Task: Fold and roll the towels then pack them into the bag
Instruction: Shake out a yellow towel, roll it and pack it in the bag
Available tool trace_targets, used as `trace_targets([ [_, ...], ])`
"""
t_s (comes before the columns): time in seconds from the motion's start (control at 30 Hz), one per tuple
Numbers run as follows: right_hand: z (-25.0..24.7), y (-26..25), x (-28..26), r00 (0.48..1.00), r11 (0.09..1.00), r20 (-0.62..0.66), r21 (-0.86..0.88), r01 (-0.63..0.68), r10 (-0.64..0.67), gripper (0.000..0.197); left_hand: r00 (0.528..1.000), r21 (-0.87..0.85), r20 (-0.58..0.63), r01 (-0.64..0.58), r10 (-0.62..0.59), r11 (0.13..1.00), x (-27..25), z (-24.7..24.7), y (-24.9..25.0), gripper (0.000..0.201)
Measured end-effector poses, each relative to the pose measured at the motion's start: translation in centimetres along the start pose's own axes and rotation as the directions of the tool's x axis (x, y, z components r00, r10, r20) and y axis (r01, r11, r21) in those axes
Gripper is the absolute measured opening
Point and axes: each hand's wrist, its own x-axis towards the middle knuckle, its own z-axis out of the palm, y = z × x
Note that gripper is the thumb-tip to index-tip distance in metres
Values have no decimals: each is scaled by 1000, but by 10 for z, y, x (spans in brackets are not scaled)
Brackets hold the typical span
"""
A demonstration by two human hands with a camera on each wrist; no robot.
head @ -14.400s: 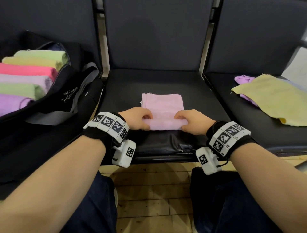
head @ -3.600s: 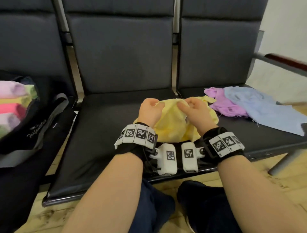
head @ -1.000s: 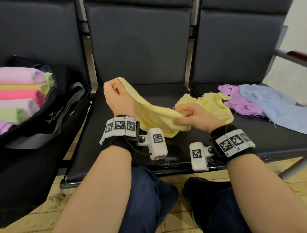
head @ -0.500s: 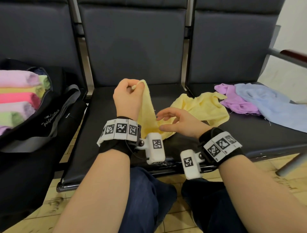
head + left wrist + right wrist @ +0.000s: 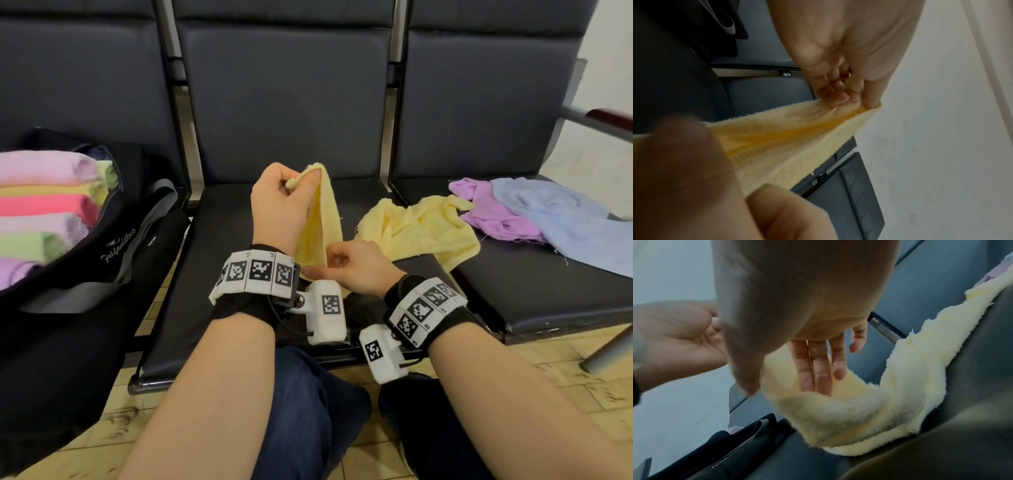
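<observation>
The yellow towel [image 5: 416, 228] is our thing now: one corner is lifted above the middle seat, and the rest trails rightward and lies crumpled across the dark bench [image 5: 219, 274] toward the next seat. It looks light, soft and limp, with a fuzzy nap that should grip well and not slip; we judge it will sag wherever it is not held, so the corners and hemmed edges are the places to take it, pulled taut before we fold. Our left hand [image 5: 279, 205] pinches that raised corner between thumb and curled fingers [image 5: 840, 97]. Our right hand [image 5: 356, 267] sits lower, just beside the hanging edge, its fingers [image 5: 818, 369] nearly straight and lying against the cloth without closing round it. Further right a purple towel [image 5: 493, 216] and a pale blue towel [image 5: 561, 219] lie loose and overlapping on the neighbouring seat. To our left the black bag [image 5: 113, 246] stands open, with rolled towels [image 5: 44, 205] in pink, yellow, green and lilac stacked inside.
</observation>
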Motion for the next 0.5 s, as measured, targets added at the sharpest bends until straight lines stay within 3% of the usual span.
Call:
trace_targets([
  [0.1, 0, 5, 5, 996, 995, -82, -89, 37, -44, 37, 999, -16, -41, -4, 4, 1000, 1, -3, 0, 27],
  [0.2, -9, 21, 6, 996, 999, -90, -52, -6, 1, 30, 981, -57, -191, 21, -31, 998, 7, -10, -9, 24],
  [0.4, -39, 49, 0, 973, 991, -196, 77, -105, 119, 26, 901, -55, -429, 42, -61, 998, 17, -22, -32, 23],
  [0.5, -51, 54, -5, 972, 985, -211, 158, -75, 107, 13, 858, -16, -512, 34, -38, 999, 19, -24, -34, 25],
])
